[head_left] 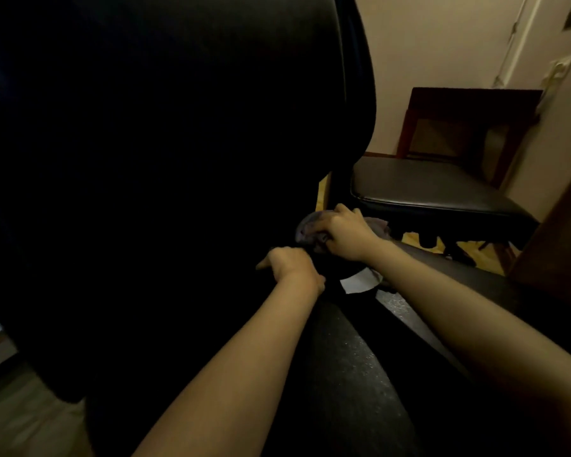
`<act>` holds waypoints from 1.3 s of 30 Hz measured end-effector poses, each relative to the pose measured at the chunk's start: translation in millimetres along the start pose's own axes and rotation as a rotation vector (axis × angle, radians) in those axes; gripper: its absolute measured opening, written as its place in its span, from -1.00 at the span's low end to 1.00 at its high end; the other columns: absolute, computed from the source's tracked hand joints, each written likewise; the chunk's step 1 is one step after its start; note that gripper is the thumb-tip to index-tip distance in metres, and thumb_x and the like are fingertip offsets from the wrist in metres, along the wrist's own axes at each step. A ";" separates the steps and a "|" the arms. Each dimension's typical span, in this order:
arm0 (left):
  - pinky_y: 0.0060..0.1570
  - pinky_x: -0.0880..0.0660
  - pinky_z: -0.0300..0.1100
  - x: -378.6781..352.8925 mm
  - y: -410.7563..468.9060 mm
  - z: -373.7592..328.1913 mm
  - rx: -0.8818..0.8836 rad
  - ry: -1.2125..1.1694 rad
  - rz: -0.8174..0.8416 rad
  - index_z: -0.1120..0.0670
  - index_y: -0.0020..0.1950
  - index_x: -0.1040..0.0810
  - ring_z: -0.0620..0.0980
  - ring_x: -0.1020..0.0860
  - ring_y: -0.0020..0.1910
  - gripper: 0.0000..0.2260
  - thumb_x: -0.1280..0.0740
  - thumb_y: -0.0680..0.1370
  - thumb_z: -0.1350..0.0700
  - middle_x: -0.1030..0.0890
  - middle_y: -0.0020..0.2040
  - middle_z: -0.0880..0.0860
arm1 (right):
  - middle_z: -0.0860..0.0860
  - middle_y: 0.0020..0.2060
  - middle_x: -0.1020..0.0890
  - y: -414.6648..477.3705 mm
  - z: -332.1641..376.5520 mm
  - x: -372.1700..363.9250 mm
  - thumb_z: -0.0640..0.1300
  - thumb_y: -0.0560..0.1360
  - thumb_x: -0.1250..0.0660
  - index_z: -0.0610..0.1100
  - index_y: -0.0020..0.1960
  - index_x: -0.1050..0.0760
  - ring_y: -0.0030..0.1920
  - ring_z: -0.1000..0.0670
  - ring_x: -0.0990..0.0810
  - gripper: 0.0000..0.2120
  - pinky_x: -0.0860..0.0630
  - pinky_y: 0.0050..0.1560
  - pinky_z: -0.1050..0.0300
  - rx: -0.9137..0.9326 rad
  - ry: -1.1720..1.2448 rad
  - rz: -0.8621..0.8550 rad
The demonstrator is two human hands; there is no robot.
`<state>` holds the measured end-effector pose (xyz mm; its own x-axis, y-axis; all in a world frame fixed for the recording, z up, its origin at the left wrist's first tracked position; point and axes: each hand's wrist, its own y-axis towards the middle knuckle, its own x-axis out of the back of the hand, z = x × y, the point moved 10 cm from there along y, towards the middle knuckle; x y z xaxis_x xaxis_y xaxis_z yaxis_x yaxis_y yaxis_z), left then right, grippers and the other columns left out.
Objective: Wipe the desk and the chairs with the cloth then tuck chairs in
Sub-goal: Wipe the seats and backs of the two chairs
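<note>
A black office chair (152,159) fills most of the view, its tall backrest close to the camera and its padded seat (435,189) to the right. My right hand (345,234) is closed on a crumpled greyish cloth (307,225), pressing it against the chair low down, where the backrest meets the seat. My left hand (290,263) grips the dark chair frame just below and to the left of the cloth. Both forearms reach in from the lower right.
A dark wooden chair or small table (468,127) stands against the beige wall behind the seat. A dark wooden furniture edge (561,232) rises at the right. A white label (360,282) shows under the chair. Light wood floor (23,420) lies at lower left.
</note>
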<state>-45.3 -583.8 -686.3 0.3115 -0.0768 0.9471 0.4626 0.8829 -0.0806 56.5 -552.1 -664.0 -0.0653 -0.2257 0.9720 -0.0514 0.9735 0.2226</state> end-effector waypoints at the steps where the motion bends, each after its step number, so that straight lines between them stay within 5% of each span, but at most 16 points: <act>1: 0.17 -0.42 0.00 3.2 5.1 -9.1 -0.054 -0.017 -0.021 0.14 0.42 -0.27 0.16 -0.44 0.28 -0.49 -0.12 0.59 -0.15 -0.44 0.32 0.17 | 0.04 0.33 -0.44 2.0 -0.2 -1.0 -0.20 0.56 -0.20 0.10 0.32 -0.45 0.19 -0.17 -0.32 -0.62 -0.28 0.15 -0.13 0.006 -0.011 -0.034; 7: 0.17 -0.40 -0.09 3.9 25.3 -13.2 -0.097 -0.122 0.013 0.03 0.46 -0.22 0.10 -0.40 0.32 -0.47 -0.23 0.55 -0.13 -0.38 0.37 0.10 | -0.11 0.27 -0.48 23.4 -51.8 -16.0 -0.15 0.59 -0.22 -0.01 0.33 -0.45 0.24 -0.20 -0.31 -0.68 -0.25 0.20 -0.15 -0.152 0.037 -0.007; 13: 0.00 -0.41 -0.15 -9.5 33.5 -11.5 -0.037 -0.211 0.037 0.02 0.45 -0.22 0.08 -0.43 0.28 -0.44 -0.29 0.53 -0.13 -0.40 0.34 0.11 | -0.14 0.27 -0.47 9.3 -139.7 -15.6 -0.14 0.57 -0.24 -0.05 0.28 -0.47 0.31 -0.24 -0.28 -0.71 -0.22 0.28 -0.20 -0.632 -0.156 0.024; 17: -0.01 -0.42 -0.16 -13.3 38.1 -9.8 -0.015 -0.213 0.056 0.02 0.45 -0.22 0.08 -0.43 0.28 -0.47 -0.28 0.54 -0.10 -0.39 0.34 0.11 | -0.21 0.22 -0.49 -45.0 -197.5 -6.9 -0.25 0.54 -0.23 -0.15 0.23 -0.47 0.29 -0.27 -0.31 -0.73 -0.26 0.27 -0.21 -0.918 0.051 -0.113; 19: 0.05 -0.44 -0.15 -11.3 38.8 -9.8 -0.031 -0.213 0.053 0.04 0.38 -0.30 0.07 -0.44 0.26 -0.52 -0.30 0.53 -0.11 -0.42 0.31 0.09 | -0.18 0.16 -0.55 -47.1 -201.9 11.8 -0.23 0.53 -0.23 -0.06 0.22 -0.51 0.24 -0.25 -0.40 -0.72 -0.36 0.20 -0.13 -0.829 0.172 -0.237; 23: 0.01 -0.43 -0.16 -9.4 37.7 -4.8 -0.065 -0.263 0.042 0.07 0.27 -0.38 0.06 -0.48 0.21 -0.58 -0.31 0.51 -0.13 -0.47 0.25 0.08 | -0.01 0.12 -0.59 -12.4 -93.0 34.0 -0.26 0.51 -0.30 -0.05 0.20 -0.56 0.14 -0.05 -0.56 -0.71 -0.48 0.12 0.11 -0.090 0.498 -0.249; 26: 0.13 -0.44 -0.10 -13.2 38.8 -6.2 -0.060 -0.241 0.081 0.05 0.33 -0.33 0.10 -0.45 0.28 -0.52 -0.31 0.51 -0.16 -0.46 0.30 0.09 | -0.03 0.26 -0.51 -9.4 -12.8 -6.7 -0.21 0.49 -0.26 -0.02 0.26 -0.53 0.21 -0.13 -0.47 -0.64 -0.45 0.17 -0.10 0.174 0.220 -0.062; 32: -0.05 -0.40 -0.15 -17.3 35.1 -4.0 -0.037 -0.336 0.048 0.06 0.27 -0.34 0.06 -0.48 0.18 -0.61 -0.28 0.54 -0.11 -0.47 0.21 0.09 | -0.04 0.40 -0.30 -26.6 -94.1 -18.1 -0.11 0.59 -0.21 0.06 0.37 -0.41 0.32 -0.25 -0.25 -0.64 -0.27 0.24 -0.24 -0.282 0.077 0.004; 36: -0.12 -0.38 -0.15 -17.0 37.1 -1.1 -0.001 -0.367 0.014 0.04 0.28 -0.34 0.06 -0.49 0.16 -0.61 -0.29 0.54 -0.09 -0.48 0.21 0.09 | -0.13 0.31 -0.37 -89.4 -175.6 -4.1 -0.10 0.58 -0.23 0.03 0.31 -0.45 0.33 -0.26 -0.24 -0.69 -0.21 0.29 -0.23 -0.697 -0.071 0.018; 39: -0.13 -0.37 -0.15 -16.1 37.2 -1.6 0.004 -0.345 -0.012 0.05 0.33 -0.32 0.08 -0.48 0.19 -0.59 -0.27 0.55 -0.08 -0.46 0.25 0.11 | -0.16 0.28 -0.40 -150.4 -214.3 24.1 -0.20 0.56 -0.21 0.03 0.30 -0.48 0.30 -0.28 -0.26 -0.66 -0.23 0.28 -0.23 -0.886 -0.096 -0.123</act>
<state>-31.7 -550.4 -705.1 0.0067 0.0735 0.9973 0.4609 0.8848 -0.0684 276.1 -696.4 -657.9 -0.1954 -0.2930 0.9359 0.7213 0.6036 0.3396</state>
